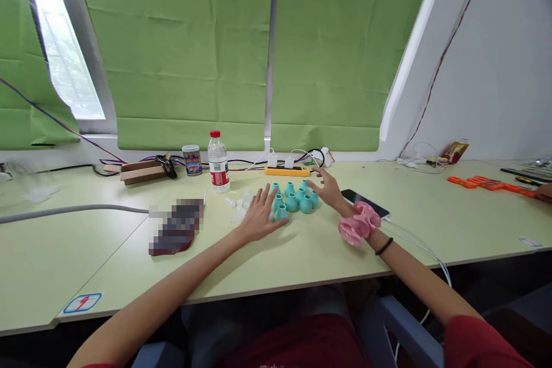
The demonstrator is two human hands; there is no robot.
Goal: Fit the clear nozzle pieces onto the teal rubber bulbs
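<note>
Several small turquoise bulb-shaped pieces (292,202) with narrow necks stand grouped upright on the pale table. My left hand (260,215) is at their left side, fingers spread, with the thumb by the nearest piece; I cannot tell whether it touches. My right hand (328,188) hovers at the right of the group, fingers apart and holding nothing. A pink scrunchie (360,224) and a black band (383,246) are on my right wrist and forearm. Small translucent whitish pieces (238,211) lie left of my left hand, partly hidden by it.
Behind the group sits a yellow power strip (287,171) with white plugs. A red-capped bottle (218,164) and a can (192,160) stand at the back left. One phone (366,203) lies beside my right wrist. A cardboard tray (142,172) and orange parts (491,184) are farther out.
</note>
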